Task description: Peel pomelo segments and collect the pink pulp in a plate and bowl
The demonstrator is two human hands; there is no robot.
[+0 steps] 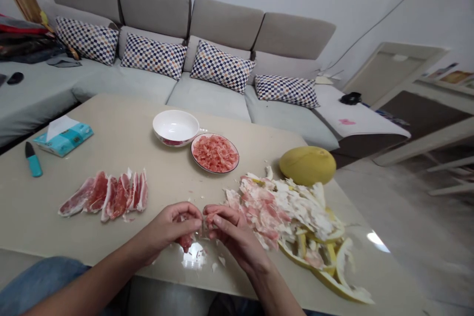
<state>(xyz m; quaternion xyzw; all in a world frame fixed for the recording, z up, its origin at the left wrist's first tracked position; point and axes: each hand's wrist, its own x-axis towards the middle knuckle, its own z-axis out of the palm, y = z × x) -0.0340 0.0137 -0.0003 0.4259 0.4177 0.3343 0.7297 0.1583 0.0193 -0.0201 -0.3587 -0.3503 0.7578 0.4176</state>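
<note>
My left hand is closed round a red piece of pomelo flesh, which pokes out below the fingers. Fingertips almost meeting it, my right hand pinches a small pinkish bit of pomelo, partly hidden by the fingers. Both hands are just above the front of the table. To the left lie several pomelo segments in a row, with pale membrane on them. A plate heaped with red pomelo pulp sits beyond the hands, touching or close beside a white bowl.
Right of my hands spreads a pile of membranes and yellow-green rind. A whole pomelo rests behind it. At the table's left are a blue tissue pack and a teal-handled knife. A grey sofa stands beyond the table.
</note>
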